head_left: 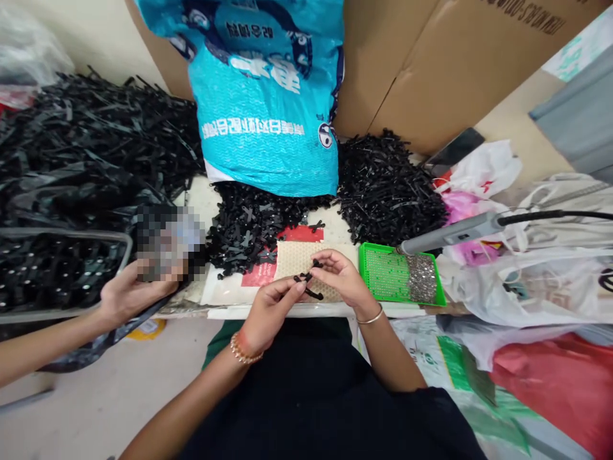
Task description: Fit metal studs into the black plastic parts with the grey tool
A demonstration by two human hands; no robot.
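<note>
My left hand pinches small black plastic parts between thumb and fingers, above a beige textured mat. Close beside it, my right hand grips the upper end of a small black plastic part. Whether the pieces between my hands are joined, I cannot tell. Just right of my right hand lies a green tray with a perforated plate and a heap of small shiny metal pieces. Across the tray's rear edge rests the tip of a grey pen-shaped tool with a black cable.
Heaps of black plastic parts flank a blue printed sack. At left, another person's hand holds a blurred-out object beside a bin of black parts. Cardboard stands behind; plastic bags crowd the right.
</note>
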